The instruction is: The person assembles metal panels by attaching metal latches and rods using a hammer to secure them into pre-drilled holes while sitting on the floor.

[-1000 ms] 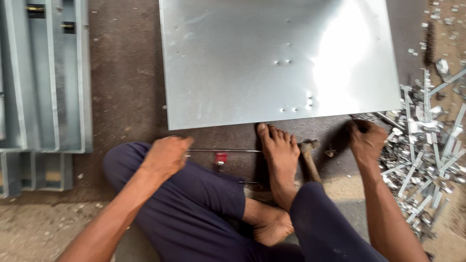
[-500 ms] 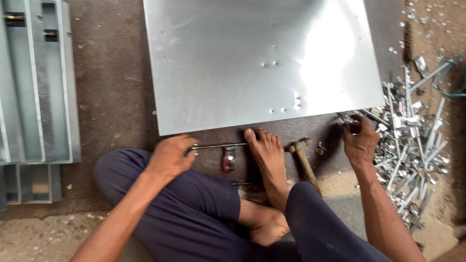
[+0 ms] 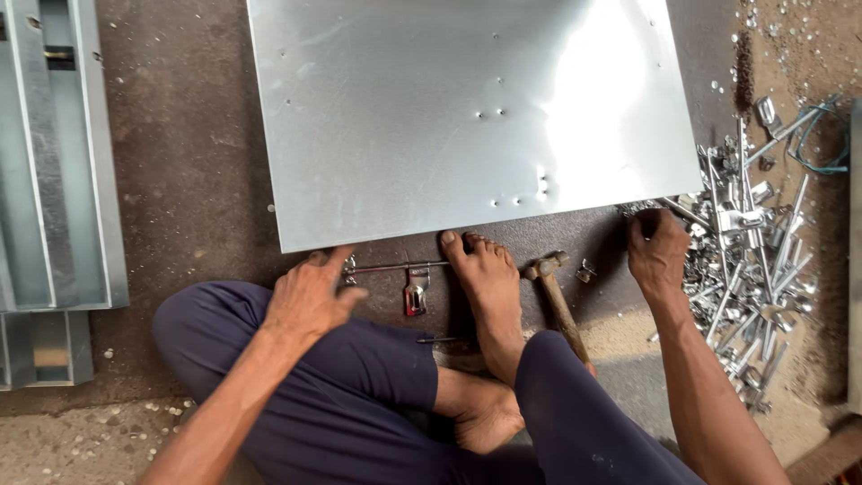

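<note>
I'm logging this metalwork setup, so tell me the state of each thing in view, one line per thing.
Metal sheet: lying flat on the floor, its near edge pinned by a foot.
Sliding bolt latch: lying loose beside the sheet's near edge.
Hammer: lying down, unheld.
Pile of metal fittings: loose, scattered.
Left hand: empty, fingertips at the latch's end.
Right hand: fingers curled into the pile; grip hidden.
Metal channels: stacked flat.

No packages, labels, signs or screens in view
</note>
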